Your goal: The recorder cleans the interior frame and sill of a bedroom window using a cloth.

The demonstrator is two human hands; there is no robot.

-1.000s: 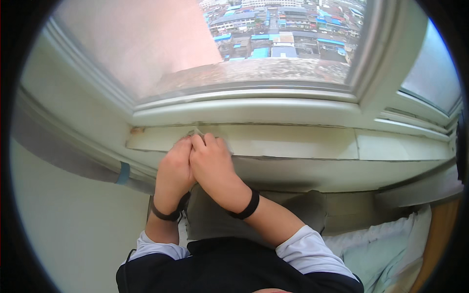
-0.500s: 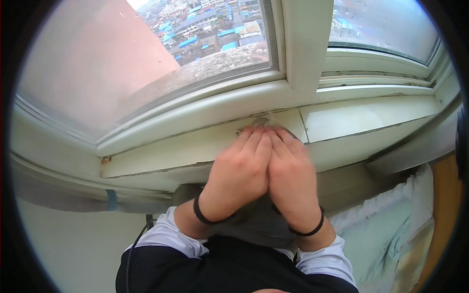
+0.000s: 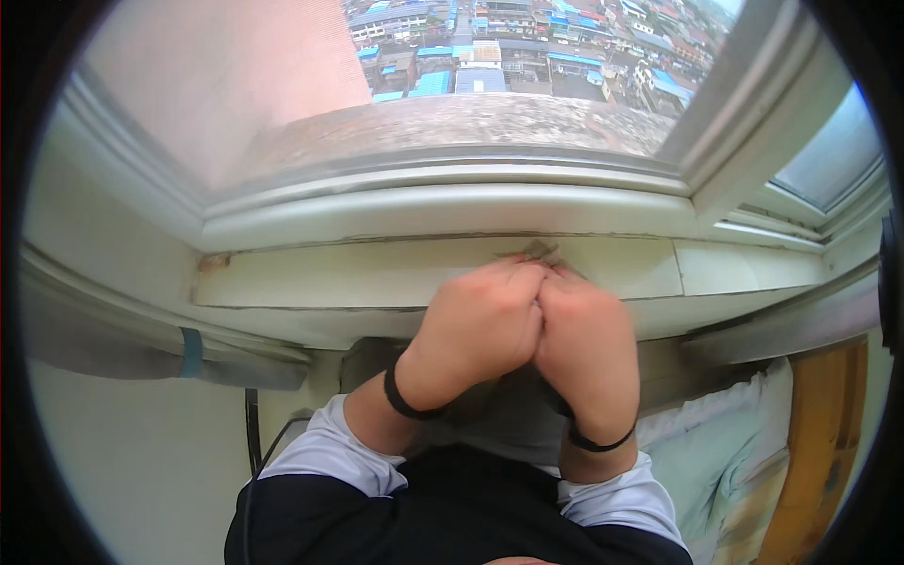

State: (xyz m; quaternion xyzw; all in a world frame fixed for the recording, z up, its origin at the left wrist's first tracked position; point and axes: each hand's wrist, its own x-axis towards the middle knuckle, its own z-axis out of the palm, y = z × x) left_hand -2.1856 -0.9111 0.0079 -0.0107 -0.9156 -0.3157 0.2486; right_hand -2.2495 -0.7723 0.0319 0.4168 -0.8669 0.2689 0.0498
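Note:
A thin, crumpled greyish cloth lies on the pale tiled windowsill, close to the base of the window frame. My left hand and my right hand are pressed side by side over it, fingers curled in and closed. Only the far edge of the cloth sticks out past the fingers; the rest is hidden beneath them. Both wrists wear dark bands.
Beyond the sill rises a white window frame around a large pane. Gathered grey curtains hang at the left, others at the right. A pale green bedcover and a wooden board are at lower right.
The view has turned to the right. My fingers, earlier stretched flat over the cloth, are now curled in around it, and the cloth looks more bunched.

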